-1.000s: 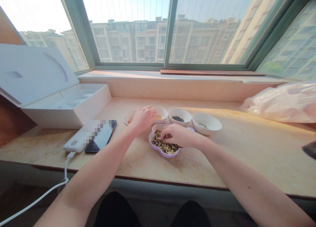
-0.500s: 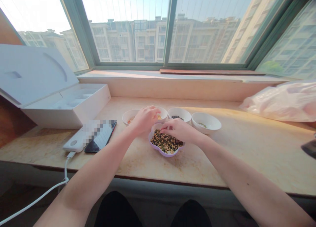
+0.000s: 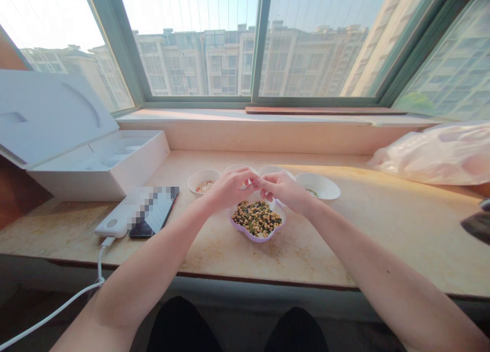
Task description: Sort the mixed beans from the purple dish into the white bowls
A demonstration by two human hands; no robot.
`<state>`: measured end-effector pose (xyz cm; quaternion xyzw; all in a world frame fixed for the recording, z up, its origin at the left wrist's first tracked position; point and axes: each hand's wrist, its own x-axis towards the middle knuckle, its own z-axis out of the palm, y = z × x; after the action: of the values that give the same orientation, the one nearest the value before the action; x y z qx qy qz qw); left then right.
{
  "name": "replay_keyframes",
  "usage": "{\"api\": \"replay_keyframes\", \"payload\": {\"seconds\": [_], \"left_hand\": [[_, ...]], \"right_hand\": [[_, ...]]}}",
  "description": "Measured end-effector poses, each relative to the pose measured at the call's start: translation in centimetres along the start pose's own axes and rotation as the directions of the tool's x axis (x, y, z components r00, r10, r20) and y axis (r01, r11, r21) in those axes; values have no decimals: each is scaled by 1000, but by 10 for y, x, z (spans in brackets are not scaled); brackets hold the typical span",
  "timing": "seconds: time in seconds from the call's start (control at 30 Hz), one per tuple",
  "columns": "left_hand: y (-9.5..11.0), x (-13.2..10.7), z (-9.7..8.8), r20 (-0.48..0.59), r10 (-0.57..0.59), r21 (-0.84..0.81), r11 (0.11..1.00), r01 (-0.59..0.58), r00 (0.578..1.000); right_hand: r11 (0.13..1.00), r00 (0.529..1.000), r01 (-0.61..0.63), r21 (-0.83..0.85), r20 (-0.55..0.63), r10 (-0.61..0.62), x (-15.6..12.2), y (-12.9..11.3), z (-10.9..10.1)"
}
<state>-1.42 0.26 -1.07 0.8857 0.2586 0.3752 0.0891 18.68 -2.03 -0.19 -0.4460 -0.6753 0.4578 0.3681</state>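
Observation:
A purple flower-shaped dish holds mixed beans, yellow, green and dark. Behind it stands a row of small white bowls; the leftmost bowl holds a few pale and reddish beans, the rightmost bowl a few green ones. My left hand and my right hand meet just above the dish's far edge, fingertips touching in a pinch. Both are closed; what they pinch is too small to see. The two middle bowls are mostly hidden behind my hands.
An open white box sits at the left. A white power bank with a cable and a dark phone lie beside it. A plastic bag rests at the right. The window sill runs behind.
My right hand rose out of the bean dish and moved back and left. My left hand came off the second bowl, and both now meet fingertip to fingertip above the dish.

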Motion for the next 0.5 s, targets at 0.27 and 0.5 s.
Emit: {"api": "replay_keyframes", "payload": {"seconds": [0.27, 0.5], "left_hand": [[5, -1, -3, -37, -7, -52, 999, 5, 999], [8, -1, -5, -55, -39, -79, 996, 35, 998]], "right_hand": [[998, 999, 31, 56, 42, -34, -1, -3, 3], [995, 997, 57, 81, 45, -61, -1, -4, 5]]}}
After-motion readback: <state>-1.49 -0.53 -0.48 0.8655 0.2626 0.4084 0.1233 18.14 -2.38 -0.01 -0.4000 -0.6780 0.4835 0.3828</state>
